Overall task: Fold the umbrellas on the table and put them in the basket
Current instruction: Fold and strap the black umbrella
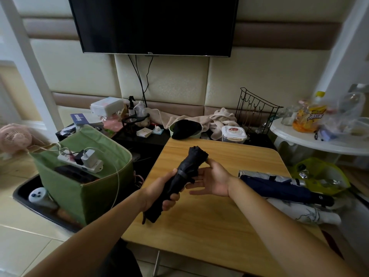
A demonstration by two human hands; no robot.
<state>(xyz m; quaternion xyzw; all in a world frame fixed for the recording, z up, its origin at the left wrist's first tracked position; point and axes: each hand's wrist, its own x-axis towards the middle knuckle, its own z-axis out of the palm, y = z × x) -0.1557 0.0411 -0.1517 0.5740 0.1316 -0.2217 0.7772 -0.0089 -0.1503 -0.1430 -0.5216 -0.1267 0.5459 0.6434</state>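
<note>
At centre frame, above the wooden table (219, 206), the left hand (159, 193) gripped a rolled black fabric umbrella (180, 180); the right hand (212, 179) lay open against it. Light and soft-skinned, it seemed best held mid-shaft.

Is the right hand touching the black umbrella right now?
Touching. The head view shows the right hand open beside the black umbrella, its thumb tip pressed against the canopy's upper folds.
</note>
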